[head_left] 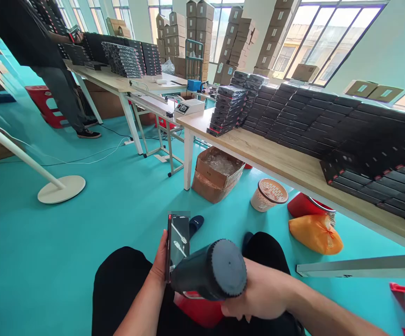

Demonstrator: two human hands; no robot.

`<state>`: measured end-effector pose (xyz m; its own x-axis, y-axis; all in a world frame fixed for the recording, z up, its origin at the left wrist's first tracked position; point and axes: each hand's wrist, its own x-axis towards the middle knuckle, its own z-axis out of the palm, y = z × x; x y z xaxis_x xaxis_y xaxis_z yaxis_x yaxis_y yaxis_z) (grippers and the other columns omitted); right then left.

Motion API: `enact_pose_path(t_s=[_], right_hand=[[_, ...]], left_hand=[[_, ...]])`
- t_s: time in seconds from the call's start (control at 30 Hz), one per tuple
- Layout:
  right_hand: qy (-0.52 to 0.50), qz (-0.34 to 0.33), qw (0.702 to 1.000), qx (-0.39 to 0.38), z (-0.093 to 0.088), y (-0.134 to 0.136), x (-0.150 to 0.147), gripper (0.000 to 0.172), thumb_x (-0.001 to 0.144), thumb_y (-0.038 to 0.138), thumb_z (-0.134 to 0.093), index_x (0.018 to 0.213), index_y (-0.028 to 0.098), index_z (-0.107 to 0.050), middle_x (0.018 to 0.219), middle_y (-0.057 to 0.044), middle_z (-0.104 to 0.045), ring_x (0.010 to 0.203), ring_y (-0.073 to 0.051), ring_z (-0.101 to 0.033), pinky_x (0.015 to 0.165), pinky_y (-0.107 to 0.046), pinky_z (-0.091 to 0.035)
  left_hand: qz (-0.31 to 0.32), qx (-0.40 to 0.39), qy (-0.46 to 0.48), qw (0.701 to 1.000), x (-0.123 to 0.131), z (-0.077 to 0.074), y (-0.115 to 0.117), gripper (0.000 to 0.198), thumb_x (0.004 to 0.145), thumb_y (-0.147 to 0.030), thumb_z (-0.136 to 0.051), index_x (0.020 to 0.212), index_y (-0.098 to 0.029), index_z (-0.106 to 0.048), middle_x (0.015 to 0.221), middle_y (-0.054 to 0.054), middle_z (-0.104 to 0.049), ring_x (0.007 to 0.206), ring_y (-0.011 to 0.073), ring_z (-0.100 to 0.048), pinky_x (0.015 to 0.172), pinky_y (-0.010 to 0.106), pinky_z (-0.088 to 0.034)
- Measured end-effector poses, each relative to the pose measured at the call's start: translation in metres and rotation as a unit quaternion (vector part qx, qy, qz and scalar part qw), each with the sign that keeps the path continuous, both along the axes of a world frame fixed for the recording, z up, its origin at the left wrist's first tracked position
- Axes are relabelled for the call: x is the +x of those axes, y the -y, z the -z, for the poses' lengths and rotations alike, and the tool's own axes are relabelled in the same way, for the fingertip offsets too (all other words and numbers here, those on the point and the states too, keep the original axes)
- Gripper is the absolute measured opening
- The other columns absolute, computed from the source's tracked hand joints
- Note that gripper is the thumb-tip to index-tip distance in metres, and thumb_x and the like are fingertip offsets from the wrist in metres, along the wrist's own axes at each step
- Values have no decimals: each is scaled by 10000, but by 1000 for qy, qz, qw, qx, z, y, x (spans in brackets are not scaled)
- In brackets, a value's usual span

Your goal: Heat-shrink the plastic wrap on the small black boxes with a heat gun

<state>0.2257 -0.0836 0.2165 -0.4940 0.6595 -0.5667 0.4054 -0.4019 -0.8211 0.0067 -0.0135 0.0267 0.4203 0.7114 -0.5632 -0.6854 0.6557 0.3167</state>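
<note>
Nearest, over the lap, the left hand [160, 263] grips a slim black box [178, 242] upright by its long edge. The box looks light, stiff and glossy, so it is best pinched at the edges. The right hand [258, 294] clasps a black heat gun [211, 270] just beside it. Beyond, a table [258, 149] carries stacked boxes [328, 116].

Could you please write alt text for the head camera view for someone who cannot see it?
A seated person's left hand holds a slim black box upright while the right hand aims a black heat gun at it. Stacks of black boxes cover a wooden table on the right; another person stands far left.
</note>
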Motion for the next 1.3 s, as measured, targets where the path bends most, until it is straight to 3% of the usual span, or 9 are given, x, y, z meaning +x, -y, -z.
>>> enact_pose_path(t_s=[0.17,0.3,0.43,0.57,0.7,0.83,1.0,1.17,1.3], right_hand=[[-10,143,989,46,11,9,4,146,730,213,-575,586,189,-579,567,10,-568,548,-137,-529,531,-262,-445],[-9,105,993,-44,21,22,15,99,682,249,-641,630,178,-597,573,7,-561,535,-140,-519,518,-271,-434],[-42,213,976,-27,26,32,24,151,702,319,-652,721,169,-647,621,9,-558,592,-144,-524,553,-271,-455],[-29,174,982,-60,27,31,26,170,683,311,-681,740,153,-655,583,8,-568,544,-136,-513,543,-279,-452],[-30,205,978,-29,26,27,25,156,696,314,-658,712,162,-632,579,15,-558,547,-132,-511,538,-271,-452],[-22,133,988,-80,23,26,26,128,662,269,-681,685,159,-621,585,16,-558,558,-138,-534,527,-266,-456],[-45,250,966,-45,31,36,26,178,704,300,-672,814,162,-650,593,23,-572,561,-136,-514,529,-264,-451],[-115,210,968,-80,49,55,22,157,719,294,-711,687,157,-642,611,-8,-579,581,-151,-534,541,-280,-449],[-148,320,936,-20,51,50,17,217,766,357,-704,822,148,-683,629,-14,-598,581,-155,-530,570,-297,-448]], left_hand=[[-6,-5,8,1000,3,2,-4,582,927,-602,-519,1135,-90,-700,770,131,-759,598,251,-712,572,352,-565],[-68,4,10,998,1,4,-8,589,920,-613,-517,1140,-96,-692,857,140,-769,692,257,-734,648,368,-595],[-63,16,16,998,2,8,-10,603,913,-617,-524,1156,-89,-684,866,137,-769,713,258,-737,699,393,-609],[-53,25,11,998,6,11,-11,611,915,-607,-524,1187,-80,-674,903,148,-776,794,276,-750,776,413,-610],[-44,37,19,998,7,13,-12,595,920,-583,-523,1234,-96,-660,950,147,-781,836,281,-753,812,425,-605],[-44,33,12,998,3,12,-13,604,929,-569,-506,1232,-70,-658,946,170,-777,853,301,-752,801,435,-603],[-105,37,43,993,1,5,-17,589,936,-553,-500,1285,-95,-624,1118,175,-747,935,274,-734,779,389,-600],[-207,-48,-60,975,3,9,-25,361,924,-468,-543,1024,-149,-678,853,100,-736,732,248,-715,694,409,-592],[-254,-87,-73,961,2,18,-28,247,927,-381,-567,764,-197,-587,658,9,-652,582,184,-655,609,338,-564]])
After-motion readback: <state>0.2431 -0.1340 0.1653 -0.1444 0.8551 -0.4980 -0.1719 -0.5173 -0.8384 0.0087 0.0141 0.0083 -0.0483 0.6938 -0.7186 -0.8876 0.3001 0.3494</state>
